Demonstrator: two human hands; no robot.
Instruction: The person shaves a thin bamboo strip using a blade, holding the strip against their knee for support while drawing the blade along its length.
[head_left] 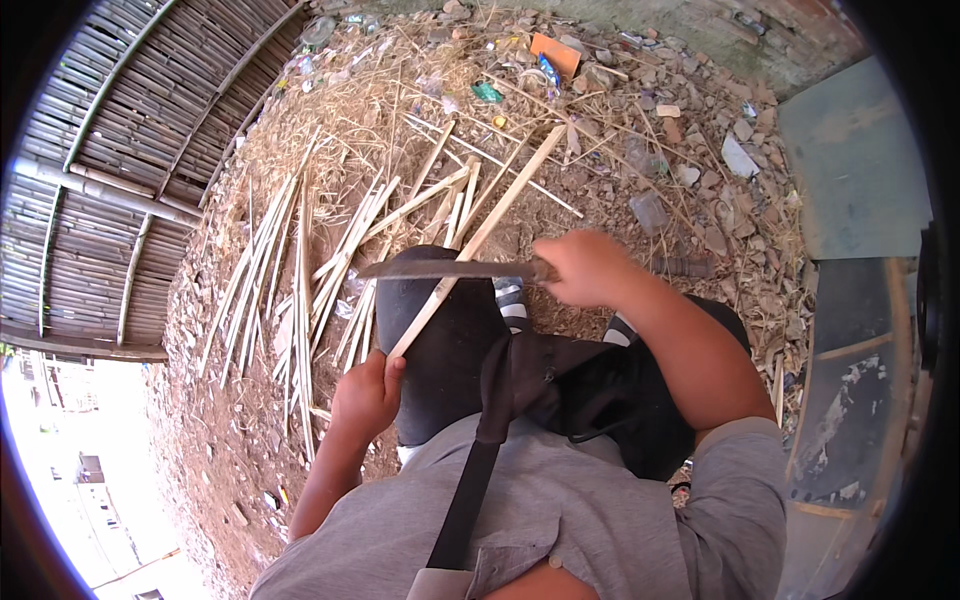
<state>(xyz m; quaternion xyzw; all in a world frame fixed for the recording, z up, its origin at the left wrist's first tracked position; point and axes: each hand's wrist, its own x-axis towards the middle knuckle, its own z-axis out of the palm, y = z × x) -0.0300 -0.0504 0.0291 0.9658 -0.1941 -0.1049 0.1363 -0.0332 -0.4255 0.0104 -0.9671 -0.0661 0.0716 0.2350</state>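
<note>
My left hand (368, 396) is closed around the lower end of a pale bamboo strip (497, 212), which slants away up and to the right across my left knee. In my right hand (590, 268) is the handle of a long knife with a dark blade (450, 269). The blade points left and lies across the strip above the knee; whether it cuts into the strip I cannot tell. Beyond my left knee, split bamboo strips (300, 270) lie in loose piles on the ground.
A bamboo slat fence (130, 110) stands at the left. Rubble and litter cover the far ground, with an orange piece (556, 56) and a green scrap (487, 92). Grey panels (852, 160) rise on the right, below a wall at the far right. Another dark rod-like piece (682, 267) lies beyond my right wrist.
</note>
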